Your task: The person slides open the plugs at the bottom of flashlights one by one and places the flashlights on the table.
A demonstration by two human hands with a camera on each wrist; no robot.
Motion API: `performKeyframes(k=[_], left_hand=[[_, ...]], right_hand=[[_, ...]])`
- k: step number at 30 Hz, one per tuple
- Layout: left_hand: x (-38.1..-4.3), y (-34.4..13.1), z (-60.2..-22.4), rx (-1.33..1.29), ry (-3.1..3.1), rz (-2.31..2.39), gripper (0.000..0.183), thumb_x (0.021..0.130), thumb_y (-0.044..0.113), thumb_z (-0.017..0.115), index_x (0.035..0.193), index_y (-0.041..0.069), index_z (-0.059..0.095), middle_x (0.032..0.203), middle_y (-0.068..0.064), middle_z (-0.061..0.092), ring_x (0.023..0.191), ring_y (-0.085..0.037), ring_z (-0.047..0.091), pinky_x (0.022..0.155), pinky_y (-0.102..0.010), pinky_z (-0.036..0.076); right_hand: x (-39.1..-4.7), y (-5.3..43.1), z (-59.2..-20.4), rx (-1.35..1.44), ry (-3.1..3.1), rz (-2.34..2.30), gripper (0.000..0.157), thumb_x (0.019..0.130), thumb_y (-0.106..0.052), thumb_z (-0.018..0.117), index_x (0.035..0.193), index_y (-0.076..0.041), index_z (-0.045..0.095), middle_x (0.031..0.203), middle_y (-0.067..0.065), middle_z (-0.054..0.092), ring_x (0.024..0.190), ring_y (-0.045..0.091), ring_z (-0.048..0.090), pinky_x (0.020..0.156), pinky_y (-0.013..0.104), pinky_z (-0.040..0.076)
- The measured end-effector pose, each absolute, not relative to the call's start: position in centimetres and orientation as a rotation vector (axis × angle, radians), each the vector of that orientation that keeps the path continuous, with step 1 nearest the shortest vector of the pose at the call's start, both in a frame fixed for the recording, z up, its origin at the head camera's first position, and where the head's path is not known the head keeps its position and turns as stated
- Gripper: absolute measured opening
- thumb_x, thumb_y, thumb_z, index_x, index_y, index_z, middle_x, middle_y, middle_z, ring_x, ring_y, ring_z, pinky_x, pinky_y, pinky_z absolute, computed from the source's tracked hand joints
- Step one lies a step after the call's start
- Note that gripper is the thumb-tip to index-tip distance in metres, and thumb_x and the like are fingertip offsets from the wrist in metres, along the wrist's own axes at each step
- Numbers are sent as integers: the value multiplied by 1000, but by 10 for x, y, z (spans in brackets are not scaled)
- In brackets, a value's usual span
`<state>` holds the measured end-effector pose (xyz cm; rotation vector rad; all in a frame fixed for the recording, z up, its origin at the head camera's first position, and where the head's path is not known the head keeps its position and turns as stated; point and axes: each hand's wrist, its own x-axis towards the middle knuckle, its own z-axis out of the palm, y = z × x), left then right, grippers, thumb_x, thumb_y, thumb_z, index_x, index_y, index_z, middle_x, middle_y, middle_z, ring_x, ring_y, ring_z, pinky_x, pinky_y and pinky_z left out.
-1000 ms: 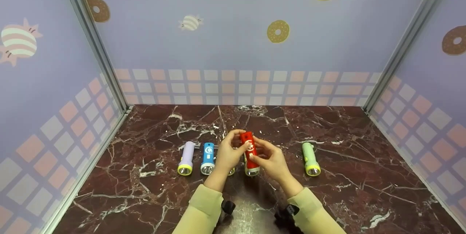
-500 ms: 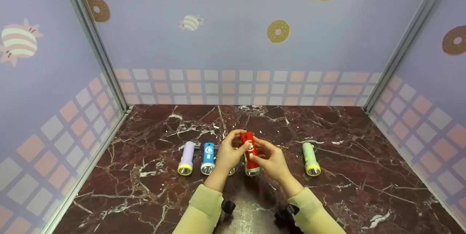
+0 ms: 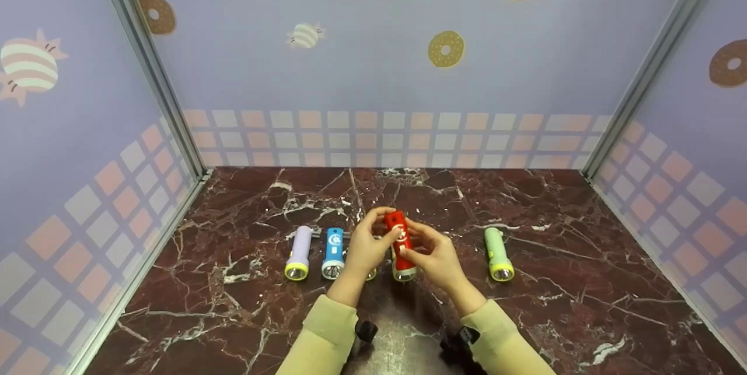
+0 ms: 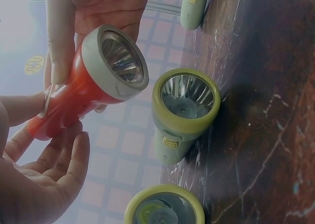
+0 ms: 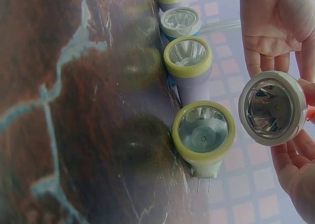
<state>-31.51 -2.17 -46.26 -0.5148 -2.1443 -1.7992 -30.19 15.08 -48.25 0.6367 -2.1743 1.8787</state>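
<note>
My left hand point(image 3: 366, 246) and right hand point(image 3: 439, 255) pinch the red flashlight point(image 3: 403, 244); I'd best steady it, clear of the green flashlight point(image 4: 179, 116) below it.

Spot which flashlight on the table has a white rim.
The blue flashlight, second from left in the head view. The other flashlights there have yellow rims; the red flashlight, white-rimmed too, is held by the left grip and right grip.

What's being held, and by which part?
The red flashlight, by its red handle: left hand nearer the tail, right hand nearer the lamp.
</note>
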Motion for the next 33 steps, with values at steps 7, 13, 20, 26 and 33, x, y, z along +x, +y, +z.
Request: performKeyframes(k=[7,13,20,26,33], left_hand=[[-316,-22,-462,-505,-2154,-1795,39,89,13,76,125,2,65,111,-25,73,91,-36,71,83,-44,58],[-317,-21,-463,-526,-2150,-1793,39,90,13,75,125,1,64,112,-26,73,91,-39,71,82,-46,58],[-317,-21,-463,-534,-2149,-1791,39,90,13,75,125,1,64,112,-26,73,92,-43,70,81,-44,59],[-314,-22,-462,-527,-2158,-1790,39,89,12,74,126,2,64,112,-26,72,93,-43,71,81,-45,60],[-315,-22,-463,-527,-2170,-1781,40,90,13,74,127,2,64,113,-26,72,94,-42,72,83,-45,60]], right_hand=[[-302,151,-482,619,-2186,1885,59,84,5,76,139,7,57,122,31,69,101,24,72,88,31,59],[-302,150,-481,609,-2194,1876,58,84,5,76,139,8,57,122,31,69,101,29,72,88,33,60],[-302,151,-481,607,-2194,1863,57,84,5,77,138,8,58,122,30,70,104,28,72,88,30,59],[-303,150,-484,635,-2183,1826,56,84,5,76,137,10,58,118,31,71,102,20,72,85,28,60],[-303,150,-485,623,-2197,1832,56,84,4,77,137,9,58,120,30,70,104,25,73,85,28,60]])
